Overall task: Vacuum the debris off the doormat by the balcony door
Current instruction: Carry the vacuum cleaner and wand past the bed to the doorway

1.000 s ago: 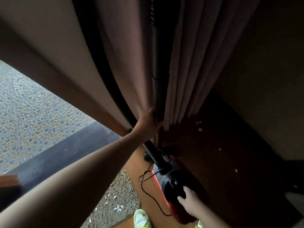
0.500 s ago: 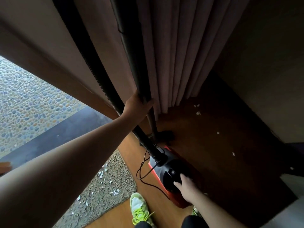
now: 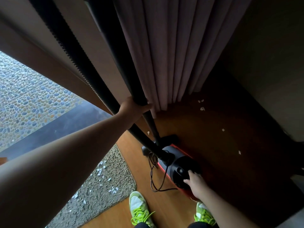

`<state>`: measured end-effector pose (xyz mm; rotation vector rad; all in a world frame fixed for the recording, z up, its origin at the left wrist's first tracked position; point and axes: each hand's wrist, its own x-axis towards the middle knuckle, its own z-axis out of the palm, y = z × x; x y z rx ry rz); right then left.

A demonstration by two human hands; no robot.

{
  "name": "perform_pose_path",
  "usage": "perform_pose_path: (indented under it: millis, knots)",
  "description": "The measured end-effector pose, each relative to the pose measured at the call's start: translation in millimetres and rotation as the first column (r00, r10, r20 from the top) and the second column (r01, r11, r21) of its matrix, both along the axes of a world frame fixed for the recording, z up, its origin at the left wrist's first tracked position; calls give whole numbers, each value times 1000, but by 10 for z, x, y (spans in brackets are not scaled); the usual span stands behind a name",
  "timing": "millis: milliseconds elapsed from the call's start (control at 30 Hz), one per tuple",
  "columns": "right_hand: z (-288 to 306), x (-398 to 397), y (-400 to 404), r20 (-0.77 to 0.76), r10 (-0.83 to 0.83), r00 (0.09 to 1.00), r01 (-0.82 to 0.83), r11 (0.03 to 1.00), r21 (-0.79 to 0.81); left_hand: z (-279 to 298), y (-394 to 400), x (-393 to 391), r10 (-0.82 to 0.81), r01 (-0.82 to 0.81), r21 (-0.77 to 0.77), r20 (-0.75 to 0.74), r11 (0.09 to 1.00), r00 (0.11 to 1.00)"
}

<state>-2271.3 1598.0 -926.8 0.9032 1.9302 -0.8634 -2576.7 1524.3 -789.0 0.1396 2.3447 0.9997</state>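
A red and black canister vacuum (image 3: 178, 168) sits on the wooden floor in front of my feet. My right hand (image 3: 195, 182) rests on its black top, fingers pressing near the button. My left hand (image 3: 134, 108) is wrapped around the dark rigid vacuum wand (image 3: 115, 51), which stands almost upright against the curtain. The ribbed black hose (image 3: 72, 50) runs from the canister up past my left hand. The grey doormat (image 3: 98, 193) lies at lower left, with white debris bits (image 3: 100, 171) scattered on it. The floor head (image 3: 170, 139) shows just beyond the canister.
Pinkish curtains (image 3: 172, 51) hang straight ahead. The balcony's pebble floor (image 3: 29, 102) and dark door sill (image 3: 65, 125) lie to the left. A black power cord (image 3: 154, 175) loops beside the canister. White scraps (image 3: 202, 108) dot the dark floor at right. My green shoes (image 3: 139, 208) stand below.
The view has tilted down and back, showing more mat and both shoes. My left hand keeps its grip on the wand, now pulled clear of the curtain. My right hand stays on the canister.
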Motion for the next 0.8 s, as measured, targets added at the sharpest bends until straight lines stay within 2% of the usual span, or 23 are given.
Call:
perform_pose_path:
  millis: [233,433,567,667,800]
  knots:
    - [-77,65,20,6,136,991,-136,991,14,8,-40,135,-15,12,-33,-109,999,994]
    - [-124,129,86,53,277,959,-279,959,48,-44,-173,59,112,-112,15,-72,994,991]
    - [-114,131,126,83,354,931,-362,926,109,-124,-205,75,105,-103,42,-49,994,993]
    - [-103,96,188,81,331,940,-339,932,126,-9,-128,181,44,-43,12,-62,999,997]
    - [-135,136,328,92,234,968,-241,968,72,-9,-67,241,-5,6,7,-122,1000,992]
